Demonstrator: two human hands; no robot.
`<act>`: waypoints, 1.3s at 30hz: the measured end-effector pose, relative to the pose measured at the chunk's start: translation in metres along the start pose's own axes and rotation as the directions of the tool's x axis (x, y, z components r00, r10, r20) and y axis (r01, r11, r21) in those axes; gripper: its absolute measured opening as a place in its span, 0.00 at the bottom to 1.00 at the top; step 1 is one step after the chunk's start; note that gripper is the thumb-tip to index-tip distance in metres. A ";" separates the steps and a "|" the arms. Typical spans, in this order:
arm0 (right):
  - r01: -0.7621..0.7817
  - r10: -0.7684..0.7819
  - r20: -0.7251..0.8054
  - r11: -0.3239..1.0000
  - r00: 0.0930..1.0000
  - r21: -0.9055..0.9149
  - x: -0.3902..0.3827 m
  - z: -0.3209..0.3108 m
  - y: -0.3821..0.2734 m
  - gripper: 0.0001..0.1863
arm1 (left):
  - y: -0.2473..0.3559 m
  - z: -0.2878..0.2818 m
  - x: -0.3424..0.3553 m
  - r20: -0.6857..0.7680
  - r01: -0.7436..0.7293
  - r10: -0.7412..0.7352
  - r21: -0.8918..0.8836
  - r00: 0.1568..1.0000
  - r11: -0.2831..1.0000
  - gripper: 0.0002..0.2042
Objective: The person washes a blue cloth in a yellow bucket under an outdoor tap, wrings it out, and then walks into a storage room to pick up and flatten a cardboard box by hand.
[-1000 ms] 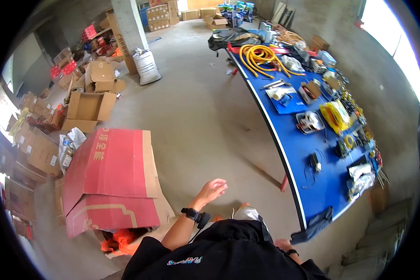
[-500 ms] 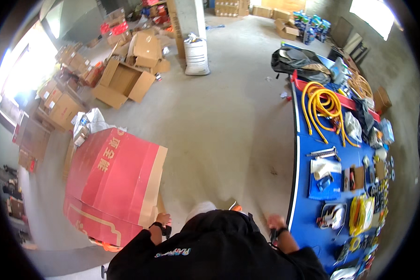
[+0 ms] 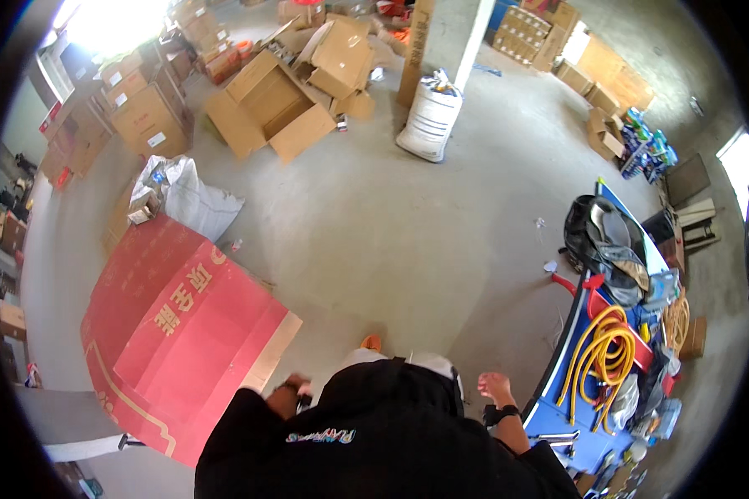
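Observation:
My left hand (image 3: 298, 385) hangs at my side near the cut edge of a large red cardboard sheet (image 3: 183, 333), apart from it. Its fingers are mostly hidden and blurred. To the right, my right hand (image 3: 495, 387) is held low with its fingers curled in, and nothing shows in it. It is nearest to the blue-topped table (image 3: 541, 413) and does not touch it. Each wrist wears a dark strap. On that table lie a coiled yellow hose (image 3: 599, 358), a metal hand tool (image 3: 555, 438) and a black bag (image 3: 605, 241).
A white woven sack (image 3: 200, 200) leans behind the red cardboard. Open cardboard boxes (image 3: 270, 104) lie at the far left, and a full white sack (image 3: 431, 116) stands against a pillar (image 3: 451, 41). Concrete floor (image 3: 391, 224) stretches ahead, with small scraps near the table.
My view has turned to the right and moved forward, and the table and the pillar sack have shifted in the picture. An orange shoe shows on the left foot now. Both hands stay low.

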State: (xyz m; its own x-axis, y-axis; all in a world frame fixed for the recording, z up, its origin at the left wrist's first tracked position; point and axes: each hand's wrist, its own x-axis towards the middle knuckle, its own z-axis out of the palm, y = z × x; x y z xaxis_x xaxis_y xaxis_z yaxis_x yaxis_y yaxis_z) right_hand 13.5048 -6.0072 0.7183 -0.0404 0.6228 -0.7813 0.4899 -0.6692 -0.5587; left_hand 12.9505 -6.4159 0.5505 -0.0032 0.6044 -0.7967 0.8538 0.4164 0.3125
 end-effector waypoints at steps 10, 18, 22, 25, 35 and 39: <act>0.365 -0.002 0.448 0.584 0.894 -0.725 0.187 -0.009 -0.121 0.14 | 0.145 -0.523 0.202 -0.817 -0.496 -0.218 -0.511 0.533 0.702 0.13; 0.021 0.060 0.193 0.918 0.979 -0.396 0.461 0.030 -0.487 0.13 | 0.076 -0.496 0.223 0.039 -0.052 -0.576 -0.989 0.817 -0.140 0.10; 0.167 -0.150 0.100 0.968 0.984 -0.188 0.555 0.105 -0.705 0.11 | 0.048 -0.446 0.213 -0.030 0.124 -0.528 -0.959 0.849 0.254 0.08; 0.296 -0.292 0.050 0.942 0.955 -0.155 0.586 0.187 -0.816 0.12 | 0.027 -0.421 0.218 0.217 0.179 -0.600 -0.976 0.770 -0.124 0.12; 0.378 -0.477 0.067 0.768 0.877 0.517 0.519 0.581 -1.143 0.14 | -0.147 -0.921 0.408 -0.670 -0.232 -0.567 -0.719 0.479 0.655 0.16; 0.512 -0.615 0.147 0.746 0.775 0.426 0.452 0.690 -1.246 0.14 | -0.082 -1.215 0.342 -0.755 -0.653 -0.391 -0.653 0.526 0.382 0.18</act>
State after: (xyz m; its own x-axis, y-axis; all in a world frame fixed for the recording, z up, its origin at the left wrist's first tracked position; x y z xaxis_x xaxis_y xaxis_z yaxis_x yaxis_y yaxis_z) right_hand 12.2753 -5.1715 0.8691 -0.4604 0.8347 -0.3022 -0.0258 -0.3528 -0.9353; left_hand 12.2468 -5.4184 0.8805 -0.7290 0.6677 -0.1508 -0.0118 0.2080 0.9781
